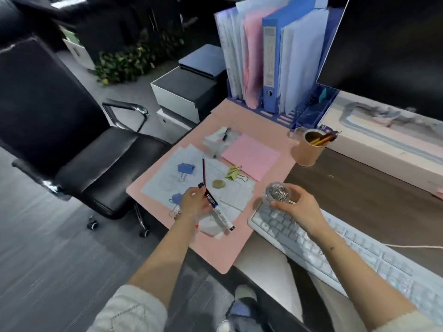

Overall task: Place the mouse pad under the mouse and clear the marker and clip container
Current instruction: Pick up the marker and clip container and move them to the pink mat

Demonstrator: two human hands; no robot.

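Observation:
My left hand (193, 201) grips a marker (221, 215) with a black cap and a white barrel, held low over the papers on the pink desk mat (215, 252). My right hand (299, 209) holds a clear round clip container (275, 191) full of silver paper clips, just above the left end of the white keyboard (335, 248). No mouse is in view, and I cannot pick out a separate mouse pad.
Loose papers (165, 178), blue binder clips (185, 168), a yellow binder clip (232, 174), a coin (218, 184), a pencil (204, 171) and a pink sheet (250, 155) lie on the mat. An orange pen cup (308, 152), a blue file rack (273, 56) and a monitor (388, 44) stand behind. A black office chair (72, 140) stands to the left.

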